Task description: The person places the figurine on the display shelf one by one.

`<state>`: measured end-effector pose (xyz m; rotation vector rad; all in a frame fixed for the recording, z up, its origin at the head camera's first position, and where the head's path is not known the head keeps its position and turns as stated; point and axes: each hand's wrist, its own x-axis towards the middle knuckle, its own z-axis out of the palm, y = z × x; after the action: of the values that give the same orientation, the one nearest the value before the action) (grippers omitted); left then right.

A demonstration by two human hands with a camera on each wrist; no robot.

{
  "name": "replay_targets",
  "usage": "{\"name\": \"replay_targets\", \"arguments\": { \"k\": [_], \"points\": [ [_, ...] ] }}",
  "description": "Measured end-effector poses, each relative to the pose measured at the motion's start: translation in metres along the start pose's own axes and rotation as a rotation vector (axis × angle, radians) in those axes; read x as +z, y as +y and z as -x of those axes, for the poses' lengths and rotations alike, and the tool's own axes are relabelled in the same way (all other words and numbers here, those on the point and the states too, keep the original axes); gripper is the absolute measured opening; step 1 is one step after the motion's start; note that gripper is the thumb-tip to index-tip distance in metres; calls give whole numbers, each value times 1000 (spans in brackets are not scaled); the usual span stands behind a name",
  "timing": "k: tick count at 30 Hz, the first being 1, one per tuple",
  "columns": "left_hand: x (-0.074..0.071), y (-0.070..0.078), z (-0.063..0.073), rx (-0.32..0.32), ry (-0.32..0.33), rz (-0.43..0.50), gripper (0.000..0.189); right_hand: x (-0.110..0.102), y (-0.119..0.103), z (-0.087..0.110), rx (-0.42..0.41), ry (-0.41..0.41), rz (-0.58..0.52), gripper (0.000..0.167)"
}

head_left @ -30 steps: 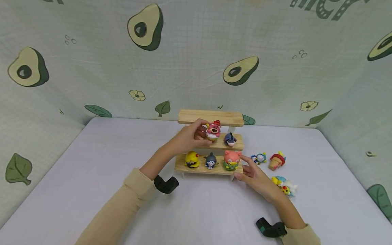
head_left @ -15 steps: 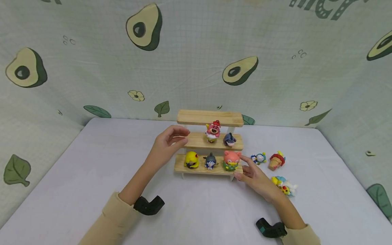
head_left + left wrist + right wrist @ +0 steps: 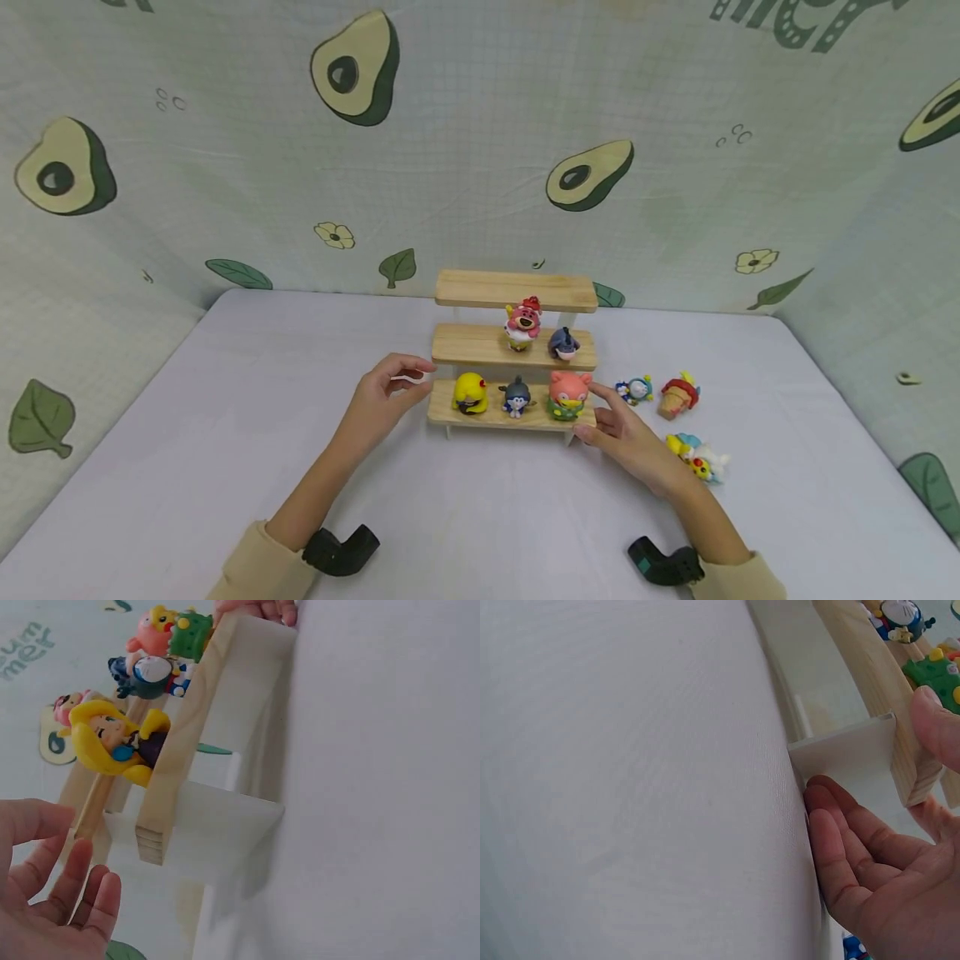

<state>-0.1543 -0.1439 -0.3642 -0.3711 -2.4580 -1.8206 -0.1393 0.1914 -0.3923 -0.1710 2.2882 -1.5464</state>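
A three-tier wooden display stand (image 3: 480, 342) bears small toy figures. On the middle tier stand a red-and-pink bear figure (image 3: 523, 323) and a purple-grey donkey figure (image 3: 563, 343). The bottom tier carries a yellow-haired figure (image 3: 470, 393), a dark-hooded figure (image 3: 516, 397) and a pink figure (image 3: 568, 395) with green below. My left hand (image 3: 386, 398), holding no figure, has loosely bent fingers at the stand's left end; contact is unclear. My right hand (image 3: 630, 442) grips the bottom tier's right end, its thumb (image 3: 934, 724) on the wood and other fingers behind and below.
Right of the stand, several more figures lie on the white tabletop: a small blue one (image 3: 634, 389), an ice-cream-cone one (image 3: 678, 395) and a yellow, blue and white cluster (image 3: 697, 457). An avocado-print cloth (image 3: 465, 167) hangs behind the table.
My left hand has let go of the bear figure, leaving it on the middle tier, and has moved left and down to the stand's left end. The right hand has stayed put.
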Motion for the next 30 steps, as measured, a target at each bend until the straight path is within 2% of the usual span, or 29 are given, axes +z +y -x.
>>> {"name": "replay_targets", "arguments": {
  "k": [4, 7, 11, 16, 20, 30],
  "points": [
    [0, -12, 4, -34, -60, 29, 29, 0, -1, 0, -4, -1, 2, 69],
    [-1, -20, 5, -81, -129, 72, 39, 0, -2, 0, -7, -1, 5, 68],
    [0, -30, 4, -102, -212, 116, 53, -1, -3, 1, -8, -2, 12, 68],
    [4, -37, 4, -135, -272, 176, 65, -1, -3, 1, -16, -5, 12, 68],
    [7, -40, 6, -182, -282, 230, 70, -1, -3, 0, -16, -7, 13, 69],
    [9, -43, 6, -268, -248, 246, 63, 1, -3, 0, -7, 8, 51, 70]
  ]
}}
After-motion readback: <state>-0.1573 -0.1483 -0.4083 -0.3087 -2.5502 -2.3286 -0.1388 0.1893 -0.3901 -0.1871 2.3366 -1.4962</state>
